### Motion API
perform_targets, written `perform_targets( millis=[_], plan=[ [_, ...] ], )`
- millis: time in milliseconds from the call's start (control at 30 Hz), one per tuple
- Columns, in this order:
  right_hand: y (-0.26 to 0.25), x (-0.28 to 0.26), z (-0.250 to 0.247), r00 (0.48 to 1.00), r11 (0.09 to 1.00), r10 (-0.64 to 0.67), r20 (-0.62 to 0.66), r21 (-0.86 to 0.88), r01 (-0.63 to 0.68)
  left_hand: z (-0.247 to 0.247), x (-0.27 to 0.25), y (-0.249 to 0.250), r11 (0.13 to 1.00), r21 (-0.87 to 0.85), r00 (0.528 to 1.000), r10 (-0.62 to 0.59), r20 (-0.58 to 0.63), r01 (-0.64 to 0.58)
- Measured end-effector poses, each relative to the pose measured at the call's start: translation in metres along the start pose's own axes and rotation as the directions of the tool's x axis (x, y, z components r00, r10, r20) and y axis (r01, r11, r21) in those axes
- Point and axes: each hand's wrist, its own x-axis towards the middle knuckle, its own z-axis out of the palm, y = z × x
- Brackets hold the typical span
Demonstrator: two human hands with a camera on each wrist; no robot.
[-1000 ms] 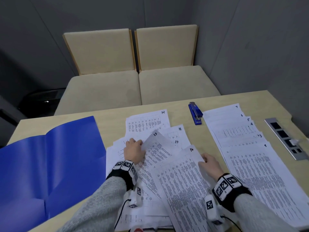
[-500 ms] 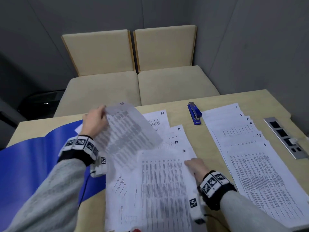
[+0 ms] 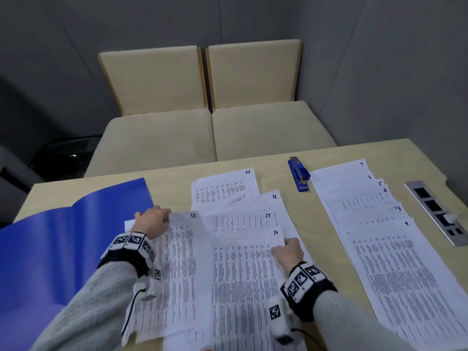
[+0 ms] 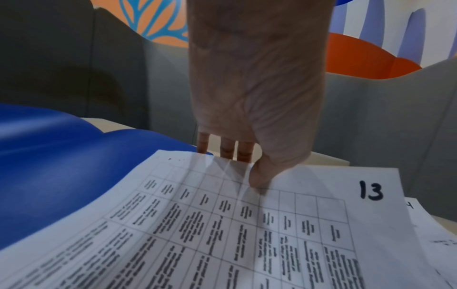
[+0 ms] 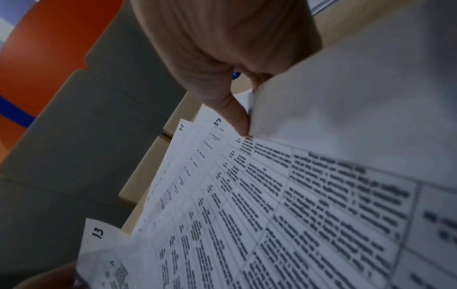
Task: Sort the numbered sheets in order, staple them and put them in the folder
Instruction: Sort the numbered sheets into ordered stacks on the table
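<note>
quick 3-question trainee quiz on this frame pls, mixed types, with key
1. True or false: the stapler lies on the open blue folder.
2. Which sheet number does the left hand pinch? A) 13 B) 16 C) 7
3. Fill in: the right hand grips the edge of the sheet numbered ___.

Key: 1 false, it lies on the table between the two paper spreads; 2 A, sheet 13; 3 sheet 16.
</note>
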Motion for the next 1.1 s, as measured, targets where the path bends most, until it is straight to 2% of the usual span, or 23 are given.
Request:
perform_targets(
  millis=[100,300,433,533,700,867,1100],
  plan=[
    [-0.009,-0.004,0.002,1.0,1.0,0.006,-0.003,-0.006,-0.006,0.006,-0.001,0.0,1.0,0.012,0.999,-0.02,0.026,0.02],
    [-0.025,-0.011,0.013,0.999,0.977,0.045,-0.024,-0.21,-0.049,0.008,-0.002,0.005,1.0,0.012,0.999,-0.023,0.025,0.022],
    [-0.026,-0.009,0.014,0.999,0.965,0.031,-0.042,-0.259,-0.041,0.009,-0.004,0.008,1.0,-0.003,0.999,-0.028,0.017,0.028],
    [-0.026,-0.004,0.013,1.0,0.983,0.02,-0.021,-0.183,-0.023,0.01,-0.006,0.01,1.0,-0.008,0.999,-0.022,0.028,0.023],
    [-0.029,-0.002,0.013,0.999,0.999,-0.004,0.032,0.04,0.003,0.012,-0.007,0.013,1.0,-0.016,0.999,-0.024,0.033,0.024],
    [-0.025,0.006,0.017,0.995,0.995,-0.063,0.077,0.084,0.056,0.007,-0.013,0.01,1.0,-0.001,0.999,-0.03,0.037,0.03],
    [-0.034,0.023,-0.023,0.981,0.96,-0.188,0.052,0.221,0.172,-0.043,-0.026,-0.022,0.994,0.086,0.993,-0.057,-0.102,0.066]
  ],
)
